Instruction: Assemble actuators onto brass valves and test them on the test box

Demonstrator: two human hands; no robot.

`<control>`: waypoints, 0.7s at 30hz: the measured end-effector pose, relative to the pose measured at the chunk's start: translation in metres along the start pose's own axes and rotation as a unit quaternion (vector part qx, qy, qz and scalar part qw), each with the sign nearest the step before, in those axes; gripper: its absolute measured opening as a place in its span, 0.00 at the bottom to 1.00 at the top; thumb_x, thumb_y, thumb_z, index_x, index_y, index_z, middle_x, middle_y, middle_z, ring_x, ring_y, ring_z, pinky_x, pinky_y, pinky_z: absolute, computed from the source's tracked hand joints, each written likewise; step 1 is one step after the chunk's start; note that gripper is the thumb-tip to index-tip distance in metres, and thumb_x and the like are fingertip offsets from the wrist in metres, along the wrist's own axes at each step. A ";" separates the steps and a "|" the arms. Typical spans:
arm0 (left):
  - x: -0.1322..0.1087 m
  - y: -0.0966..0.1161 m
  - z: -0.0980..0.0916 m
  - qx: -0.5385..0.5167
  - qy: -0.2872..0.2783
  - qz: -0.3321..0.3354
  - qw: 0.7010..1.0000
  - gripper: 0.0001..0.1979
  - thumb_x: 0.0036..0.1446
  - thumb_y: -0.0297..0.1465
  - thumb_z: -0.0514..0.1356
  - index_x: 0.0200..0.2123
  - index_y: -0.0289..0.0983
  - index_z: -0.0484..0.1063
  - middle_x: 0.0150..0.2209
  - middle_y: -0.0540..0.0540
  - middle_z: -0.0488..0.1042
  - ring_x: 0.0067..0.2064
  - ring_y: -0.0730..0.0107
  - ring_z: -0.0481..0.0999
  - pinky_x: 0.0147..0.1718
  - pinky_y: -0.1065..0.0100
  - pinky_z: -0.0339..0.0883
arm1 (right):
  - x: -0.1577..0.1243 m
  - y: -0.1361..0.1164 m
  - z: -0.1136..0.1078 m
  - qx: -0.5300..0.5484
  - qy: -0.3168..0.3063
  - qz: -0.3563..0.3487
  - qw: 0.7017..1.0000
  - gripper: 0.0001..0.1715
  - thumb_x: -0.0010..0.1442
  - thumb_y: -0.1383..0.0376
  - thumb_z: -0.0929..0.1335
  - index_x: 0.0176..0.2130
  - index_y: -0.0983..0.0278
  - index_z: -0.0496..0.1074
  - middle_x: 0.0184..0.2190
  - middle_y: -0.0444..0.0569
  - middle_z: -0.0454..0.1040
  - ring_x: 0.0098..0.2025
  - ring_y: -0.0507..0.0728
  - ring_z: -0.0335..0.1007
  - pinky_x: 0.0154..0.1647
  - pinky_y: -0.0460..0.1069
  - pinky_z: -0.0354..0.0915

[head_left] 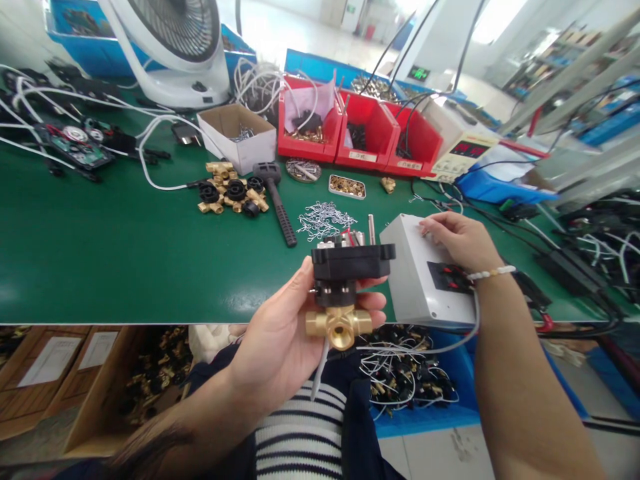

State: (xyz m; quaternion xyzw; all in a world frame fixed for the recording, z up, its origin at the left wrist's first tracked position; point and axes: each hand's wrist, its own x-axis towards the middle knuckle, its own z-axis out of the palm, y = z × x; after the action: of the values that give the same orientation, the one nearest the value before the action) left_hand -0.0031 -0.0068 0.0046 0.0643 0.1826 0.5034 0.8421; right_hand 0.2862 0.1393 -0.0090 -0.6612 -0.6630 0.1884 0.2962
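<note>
Head view showed the left hand (280, 333) grasping a brass valve assembly (345, 293), while the right hand (463, 240) rested, fingers released, on a white box (410, 280).

This is an assembly workshop on a factory floor. A long green-matted bench (100, 253) fills the middle of the frame, with 3 red parts bins (367, 133) at upper centre, a heap of brass fittings (230, 190), loose wire clips (325, 219) and a digital tester (463, 155). A desk fan (175, 47) stands upper left. Below the bench, cardboard boxes (100, 400) and a blue crate (425, 420) hold more parts. Metal racks (575, 73) line the upper right.
</note>
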 end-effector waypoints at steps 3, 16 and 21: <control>0.000 0.000 -0.002 0.033 0.007 0.051 0.998 0.17 0.72 0.35 0.50 0.48 0.33 0.75 0.45 0.39 0.81 0.41 0.66 0.83 0.42 0.65 0.80 | 0.001 0.001 0.001 0.003 0.002 0.002 1.000 0.18 0.55 0.51 0.71 0.30 0.64 0.74 0.26 0.47 0.75 0.25 0.52 0.64 0.33 0.50 0.65; 0.004 0.008 -0.014 0.189 0.056 0.145 0.970 0.22 0.56 0.35 0.70 0.49 0.32 0.69 0.47 0.37 0.78 0.44 0.55 0.82 0.38 0.65 0.79 | -0.097 -0.036 -0.033 0.018 -0.023 -0.170 0.985 0.07 0.67 0.60 0.68 0.42 0.57 0.77 0.38 0.48 0.80 0.40 0.53 0.76 0.43 0.48 0.70; -0.001 0.011 -0.016 0.198 0.051 0.147 0.968 0.20 0.58 0.40 0.68 0.49 0.34 0.73 0.46 0.41 0.80 0.45 0.58 0.82 0.40 0.65 0.79 | -0.178 -0.029 0.056 -0.083 -0.354 -0.224 0.904 0.26 0.61 0.63 0.74 0.58 0.62 0.71 0.56 0.57 0.75 0.56 0.63 0.73 0.56 0.58 0.72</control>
State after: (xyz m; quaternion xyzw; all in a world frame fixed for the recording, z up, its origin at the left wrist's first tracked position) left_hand -0.0184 -0.0039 -0.0063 0.2302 0.3096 0.5779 0.7191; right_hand 0.2191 -0.0306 -0.0581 -0.4073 -0.8681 0.2832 0.0205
